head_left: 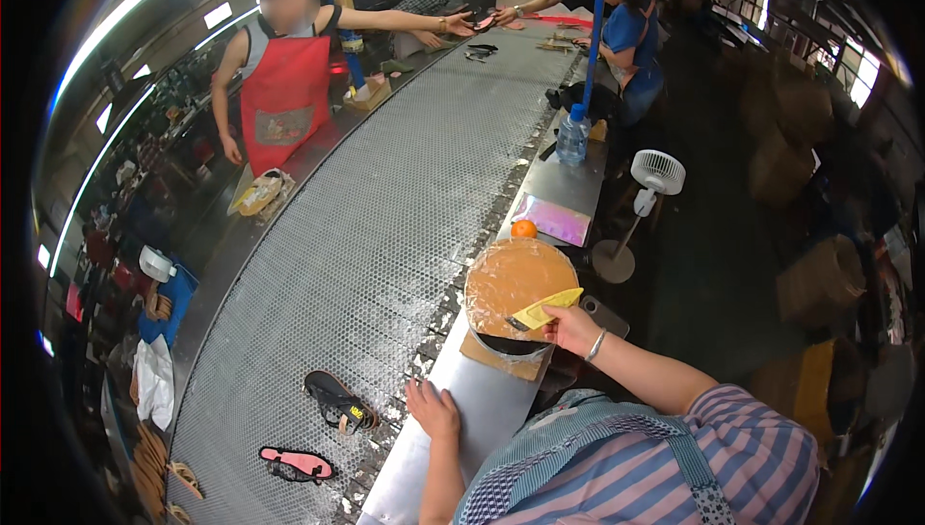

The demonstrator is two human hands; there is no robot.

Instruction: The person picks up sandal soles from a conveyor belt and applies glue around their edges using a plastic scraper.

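Observation:
In my right hand [570,328] is a flat, pointed yellow piece [547,307], pinched by its near end; its exact kind is unclear. It lies over the brown top of a round container [515,270], whose surface looks shiny and streaked. A small dark bit shows by the yellow piece's left tip. My left hand [433,409] rests with fingers spread on the edge of the metal ledge [482,392], beside the mesh conveyor belt [328,236]. On the belt to its left sit a black sandal [339,400] and a sandal with a pink insole [299,464].
An orange [523,228], a shiny pink sheet [552,221] and a water bottle [572,136] stand along the ledge beyond the container. A white fan [658,173] is on the right. Across the belt stands a person in a red apron [282,101]; several others work farther up.

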